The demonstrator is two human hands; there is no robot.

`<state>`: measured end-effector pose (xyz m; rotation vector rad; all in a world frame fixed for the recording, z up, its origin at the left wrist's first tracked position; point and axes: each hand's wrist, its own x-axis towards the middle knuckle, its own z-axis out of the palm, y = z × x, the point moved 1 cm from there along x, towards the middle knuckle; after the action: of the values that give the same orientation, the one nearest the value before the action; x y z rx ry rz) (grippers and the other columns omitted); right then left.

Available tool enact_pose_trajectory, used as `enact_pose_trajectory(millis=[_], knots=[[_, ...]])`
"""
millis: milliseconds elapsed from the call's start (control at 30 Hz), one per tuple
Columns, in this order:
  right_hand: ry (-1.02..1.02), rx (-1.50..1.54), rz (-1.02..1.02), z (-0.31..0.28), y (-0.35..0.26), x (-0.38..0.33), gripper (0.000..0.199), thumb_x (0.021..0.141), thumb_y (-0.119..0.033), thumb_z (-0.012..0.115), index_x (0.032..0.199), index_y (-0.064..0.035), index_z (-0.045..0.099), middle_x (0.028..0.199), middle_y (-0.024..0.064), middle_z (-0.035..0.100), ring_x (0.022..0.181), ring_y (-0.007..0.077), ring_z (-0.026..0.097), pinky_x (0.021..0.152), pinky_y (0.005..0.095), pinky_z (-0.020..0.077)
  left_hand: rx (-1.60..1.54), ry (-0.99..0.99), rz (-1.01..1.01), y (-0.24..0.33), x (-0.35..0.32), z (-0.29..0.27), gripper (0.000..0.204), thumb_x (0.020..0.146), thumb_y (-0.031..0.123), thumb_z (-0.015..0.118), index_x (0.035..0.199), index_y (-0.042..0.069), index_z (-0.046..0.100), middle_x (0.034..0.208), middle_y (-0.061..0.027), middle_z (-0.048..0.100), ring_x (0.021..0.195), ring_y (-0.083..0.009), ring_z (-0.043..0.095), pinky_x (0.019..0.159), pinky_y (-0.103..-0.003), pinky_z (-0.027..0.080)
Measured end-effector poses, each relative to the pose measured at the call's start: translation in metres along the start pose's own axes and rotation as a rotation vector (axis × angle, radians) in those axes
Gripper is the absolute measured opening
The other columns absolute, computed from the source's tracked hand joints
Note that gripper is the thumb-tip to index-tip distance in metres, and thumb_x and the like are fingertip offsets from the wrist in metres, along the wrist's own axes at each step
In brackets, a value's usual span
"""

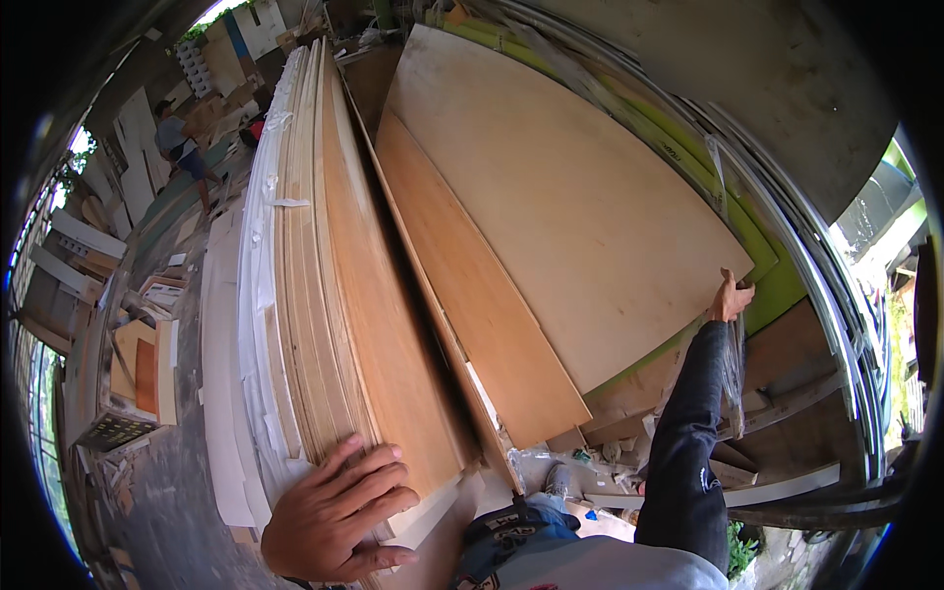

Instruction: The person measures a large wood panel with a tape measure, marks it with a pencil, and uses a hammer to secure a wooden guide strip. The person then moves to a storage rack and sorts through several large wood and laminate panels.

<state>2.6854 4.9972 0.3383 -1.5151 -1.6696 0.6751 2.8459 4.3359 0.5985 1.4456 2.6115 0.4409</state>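
While the left hand (334,516) lies flat with fingers spread on the near edge of a thick stack of boards (324,285), it grips nothing; the palm just presses on the topmost reddish-brown sheet and the fingertips reach over the pale layered edges. This stack stands on edge and leans, running from the near centre away to the far left, with white-wrapped sheets on its left side.

Over on the right, the right hand (730,298), at the end of a dark sleeve (688,442), is closed on the right-hand edge of a large pale plywood sheet (551,187), fingers curled over its rim. That pale sheet leans against the right-side wall, over a green panel (772,285) whose edge shows behind it. A darker orange-brown board (472,305) lies just left of the pale sheet and partly under it, between it and the thick stack.

Offcuts and scraps (600,472) litter the floor near the foot of the boards. Far off to the left, another person (177,143) bends among more stacked panels, well apart from both hands.
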Motion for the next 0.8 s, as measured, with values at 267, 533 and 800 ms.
enact_pose_trajectory(millis=[267, 533, 800], knots=[[-0.225, 0.628, 0.169, -0.006, -0.005, 0.050, 0.041, 0.066, -0.021, 0.070, 0.097, 0.0043, 0.064, 0.099, 0.0148, 0.063, 0.101, 0.0252, 0.057, 0.089, 0.0376, 0.0441, -0.050, 0.040, 0.008, -0.001, 0.002, 0.003, 0.054, 0.086, 0.056, 0.062, 0.106, 0.006, 0.064, 0.112, -0.0105, 0.059, 0.119, -0.0313, 0.054, 0.108, -0.051, 0.033], [-0.407, 0.845, -0.043, 0.002, 0.017, 0.043, 0.032, 0.078, -0.023, 0.080, 0.073, -0.0099, 0.051, 0.073, -0.0010, 0.049, 0.066, 0.0123, 0.047, 0.063, 0.0288, 0.0428, -0.061, 0.009, -0.002, 0.003, 0.006, -0.005, 0.052, 0.092, 0.052, 0.057, 0.105, 0.002, 0.062, 0.116, -0.0138, 0.058, 0.121, -0.0296, 0.052, 0.111, -0.047, 0.032], [-0.363, 1.009, -0.157, -0.038, -0.012, -0.026, 0.032, 0.084, -0.018, 0.078, 0.071, -0.0112, 0.049, 0.067, -0.0042, 0.049, 0.059, 0.0059, 0.042, 0.056, 0.0228, 0.0372, -0.054, 0.053, 0.003, 0.001, 0.002, 0.001, 0.050, 0.088, 0.053, 0.062, 0.106, 0.006, 0.063, 0.111, -0.0099, 0.058, 0.120, -0.0304, 0.052, 0.109, -0.050, 0.032]])
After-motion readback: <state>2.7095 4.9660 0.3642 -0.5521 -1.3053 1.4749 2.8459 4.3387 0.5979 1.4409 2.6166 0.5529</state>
